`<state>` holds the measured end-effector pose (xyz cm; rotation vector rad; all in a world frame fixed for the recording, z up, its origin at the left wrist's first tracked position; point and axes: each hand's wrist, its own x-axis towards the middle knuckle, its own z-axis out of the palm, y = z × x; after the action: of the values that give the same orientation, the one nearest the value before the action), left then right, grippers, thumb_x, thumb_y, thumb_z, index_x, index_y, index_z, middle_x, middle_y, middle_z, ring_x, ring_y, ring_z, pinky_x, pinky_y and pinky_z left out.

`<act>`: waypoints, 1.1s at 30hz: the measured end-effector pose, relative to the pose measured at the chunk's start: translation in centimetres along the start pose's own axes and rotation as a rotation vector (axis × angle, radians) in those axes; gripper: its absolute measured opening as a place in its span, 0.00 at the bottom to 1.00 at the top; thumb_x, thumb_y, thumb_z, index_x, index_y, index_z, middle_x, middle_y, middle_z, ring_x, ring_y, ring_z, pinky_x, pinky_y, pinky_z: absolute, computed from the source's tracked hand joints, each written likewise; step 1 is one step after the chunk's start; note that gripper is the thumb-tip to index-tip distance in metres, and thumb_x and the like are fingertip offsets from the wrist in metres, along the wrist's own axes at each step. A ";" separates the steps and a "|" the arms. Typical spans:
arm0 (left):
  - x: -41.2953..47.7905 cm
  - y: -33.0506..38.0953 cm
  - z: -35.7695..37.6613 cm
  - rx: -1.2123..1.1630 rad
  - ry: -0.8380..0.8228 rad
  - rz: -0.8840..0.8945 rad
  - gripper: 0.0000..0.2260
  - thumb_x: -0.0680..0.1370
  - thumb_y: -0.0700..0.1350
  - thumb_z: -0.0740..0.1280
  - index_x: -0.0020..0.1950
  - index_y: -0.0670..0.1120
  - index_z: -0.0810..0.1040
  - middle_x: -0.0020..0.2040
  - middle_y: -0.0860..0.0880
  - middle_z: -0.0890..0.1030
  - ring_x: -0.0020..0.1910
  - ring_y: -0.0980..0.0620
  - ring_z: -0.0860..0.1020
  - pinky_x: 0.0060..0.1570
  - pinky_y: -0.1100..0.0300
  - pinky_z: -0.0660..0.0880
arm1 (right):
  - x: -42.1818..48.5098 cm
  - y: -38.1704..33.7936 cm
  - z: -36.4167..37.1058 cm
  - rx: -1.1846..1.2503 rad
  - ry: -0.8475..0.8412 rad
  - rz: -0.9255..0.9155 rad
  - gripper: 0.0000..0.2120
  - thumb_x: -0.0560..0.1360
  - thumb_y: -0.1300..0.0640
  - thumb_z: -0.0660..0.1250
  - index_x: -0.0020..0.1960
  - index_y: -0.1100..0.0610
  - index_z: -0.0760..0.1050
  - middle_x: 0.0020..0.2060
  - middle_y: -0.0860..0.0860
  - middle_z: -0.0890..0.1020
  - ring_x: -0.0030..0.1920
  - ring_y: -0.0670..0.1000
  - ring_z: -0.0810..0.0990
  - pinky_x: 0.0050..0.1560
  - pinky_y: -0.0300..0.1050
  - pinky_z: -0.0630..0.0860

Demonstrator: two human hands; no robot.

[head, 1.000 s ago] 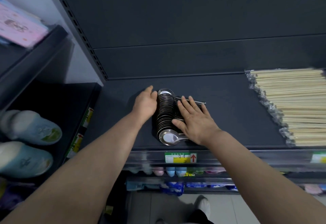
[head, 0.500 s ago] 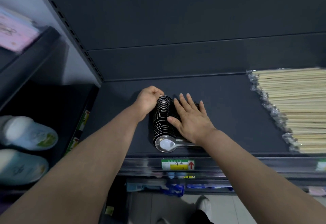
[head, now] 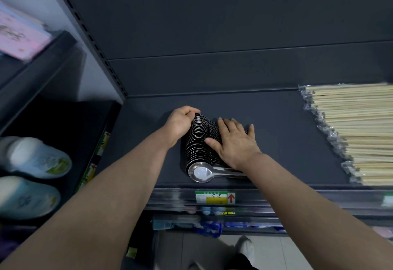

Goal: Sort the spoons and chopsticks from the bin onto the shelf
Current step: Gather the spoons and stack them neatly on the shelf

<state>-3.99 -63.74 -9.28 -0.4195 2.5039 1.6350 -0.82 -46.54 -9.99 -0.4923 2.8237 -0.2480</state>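
A long nested row of steel spoons (head: 196, 146) lies on the dark shelf (head: 280, 142), bowls to the left, the nearest bowl facing up at the shelf's front edge. My left hand (head: 180, 121) is at the row's far left end, fingers curled over the farthest bowls. Flat on top of the handles rests my right hand (head: 235, 142), fingers straight and spread. Wrapped packs of wooden chopsticks (head: 359, 133) are stacked at the shelf's right end. No bin is in view.
A green and yellow price label (head: 215, 197) sits on the shelf's front rail. Pale blue slippers (head: 36, 159) lie on the neighbouring unit at left, with a pink pack (head: 21, 35) above. Lower shelves and my shoe (head: 244, 248) show below.
The spoon row has closed up and slid toward the shelf's front edge. My left hand went from flat against the bowls to curled over the far end. My right hand stayed on the handles.
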 end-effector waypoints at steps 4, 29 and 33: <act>0.0 0.0 0.1 0.011 0.007 -0.013 0.12 0.83 0.41 0.58 0.60 0.46 0.79 0.59 0.48 0.80 0.59 0.52 0.77 0.65 0.57 0.72 | 0.0 0.1 -0.1 0.012 -0.001 0.001 0.38 0.77 0.32 0.42 0.78 0.55 0.43 0.77 0.52 0.53 0.77 0.53 0.47 0.74 0.65 0.44; -9.5 0.6 -1.7 0.706 0.115 0.592 0.14 0.80 0.42 0.63 0.65 0.48 0.77 0.69 0.52 0.73 0.67 0.52 0.68 0.67 0.59 0.66 | -6.0 -1.4 -0.5 -0.060 0.246 0.042 0.18 0.81 0.52 0.54 0.70 0.53 0.67 0.71 0.49 0.68 0.75 0.51 0.59 0.73 0.51 0.55; -11.1 2.2 -1.3 0.690 0.097 0.636 0.13 0.80 0.43 0.63 0.64 0.49 0.77 0.67 0.53 0.74 0.67 0.53 0.68 0.65 0.60 0.66 | -8.1 -1.4 -2.0 -0.088 0.270 0.126 0.16 0.81 0.50 0.55 0.66 0.53 0.70 0.66 0.49 0.72 0.70 0.52 0.66 0.68 0.51 0.62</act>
<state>6.02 -62.23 -4.00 0.4207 3.2400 0.7364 6.36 -44.73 -6.00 -0.3167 3.1256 -0.1770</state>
